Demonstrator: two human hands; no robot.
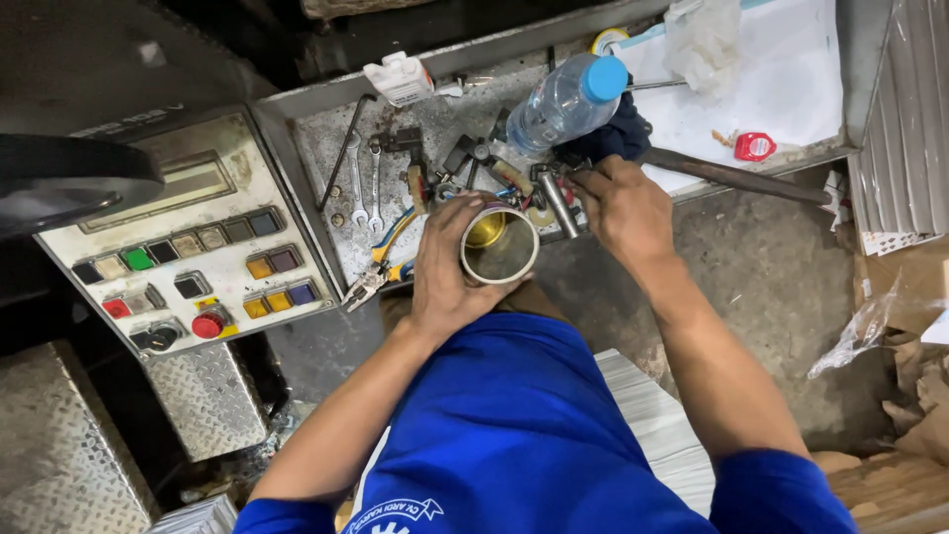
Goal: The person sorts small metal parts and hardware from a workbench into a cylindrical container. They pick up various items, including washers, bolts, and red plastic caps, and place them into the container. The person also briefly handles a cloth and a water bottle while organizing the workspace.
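My left hand (447, 265) is wrapped around a short hollow metal cylinder (500, 249), shiny inside, held open end up over the edge of a metal tool tray (326, 163). My right hand (623, 206) reaches into the tray's right part, its fingers touching a small steel rod-like tool (559, 203) among oily parts; whether it grips the tool I cannot tell. A plastic water bottle (565, 101) with a blue cap lies on its side just behind that hand.
Two spanners (364, 183) and an allen key (341, 148) lie in the tray. A control panel (193, 242) with coloured buttons and a red knob stands at the left. A long dark bar (736, 176), a white sheet (791, 84), a stack of paper (657, 415) and cardboard (914, 297) are on the right.
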